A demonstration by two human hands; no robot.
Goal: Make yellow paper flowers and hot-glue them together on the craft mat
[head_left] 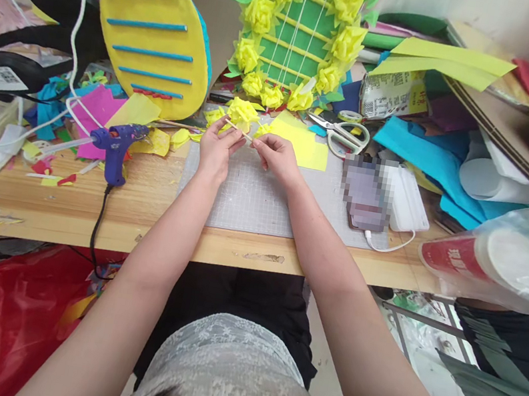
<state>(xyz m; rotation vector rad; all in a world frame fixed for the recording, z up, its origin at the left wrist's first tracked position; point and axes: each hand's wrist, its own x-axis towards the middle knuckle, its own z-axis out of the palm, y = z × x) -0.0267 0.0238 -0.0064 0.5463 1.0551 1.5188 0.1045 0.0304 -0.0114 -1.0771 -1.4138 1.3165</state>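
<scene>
A thin pale stick (238,130) spans the gap between my two hands over the grey cutting mat (253,203). My left hand (218,150) has its fingers closed around the stick's left part. At its right end, my right hand (276,157) pinches it between thumb and fingers. Just beyond my fingers are a yellow paper flower (242,112) and flat yellow paper sheets (299,138). A small yellow piece shows by my right fingertips; whether it touches the stick I cannot tell.
A purple glue gun (118,148) stands left of the mat. Scissors (343,133), a blurred phone (365,193) and a white power bank (404,198) lie right. Behind stand a yellow board (154,37) and a green flower-edged board (295,41). A bagged cup (468,256) is near the right edge.
</scene>
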